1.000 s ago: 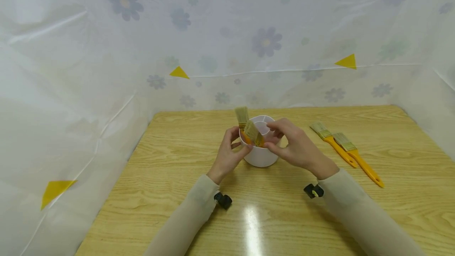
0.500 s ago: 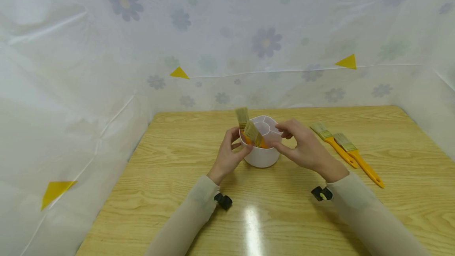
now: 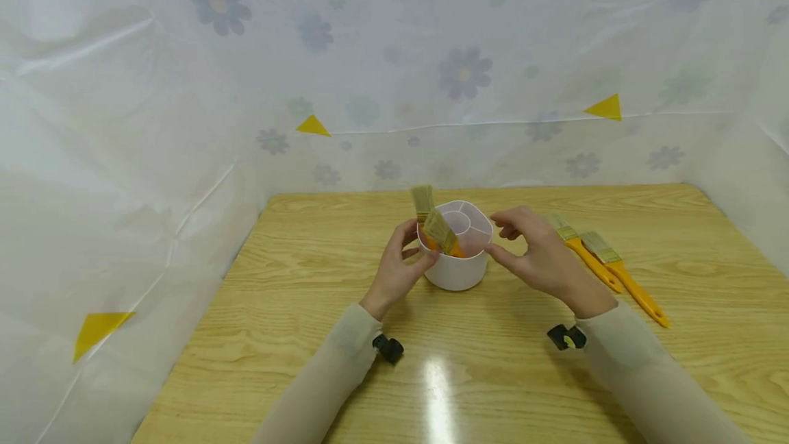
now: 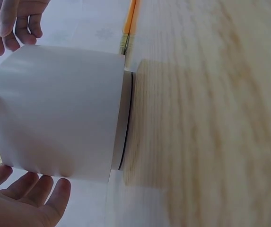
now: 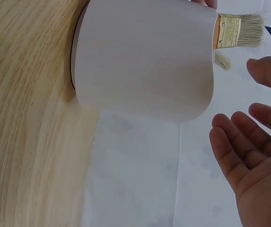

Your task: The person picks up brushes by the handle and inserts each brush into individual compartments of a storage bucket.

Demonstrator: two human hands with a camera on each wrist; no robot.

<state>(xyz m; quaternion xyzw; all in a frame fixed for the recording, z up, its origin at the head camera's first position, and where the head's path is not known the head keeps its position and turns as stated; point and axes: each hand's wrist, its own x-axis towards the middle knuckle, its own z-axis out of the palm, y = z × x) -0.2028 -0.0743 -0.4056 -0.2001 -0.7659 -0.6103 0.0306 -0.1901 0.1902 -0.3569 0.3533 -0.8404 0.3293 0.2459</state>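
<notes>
Holder: white divided brush holder (image 3: 457, 262), upright near the middle of the wooden surface (image 3: 308, 362).
Stored brushes: two paintbrushes (image 3: 434, 225), bristles up, in the holder's left compartment.
Left hand: left hand (image 3: 394, 271) cups the holder's left wall, fingers loosely curved against it.
Right hand: right hand (image 3: 542, 259) just right of the holder, fingers relaxed, holding nothing.
Loose brushes: two orange-handled paintbrushes (image 3: 607, 267) right of the holder.
Handling: the holder probably light, rigid, smooth plastic; best held around its wall.
</notes>
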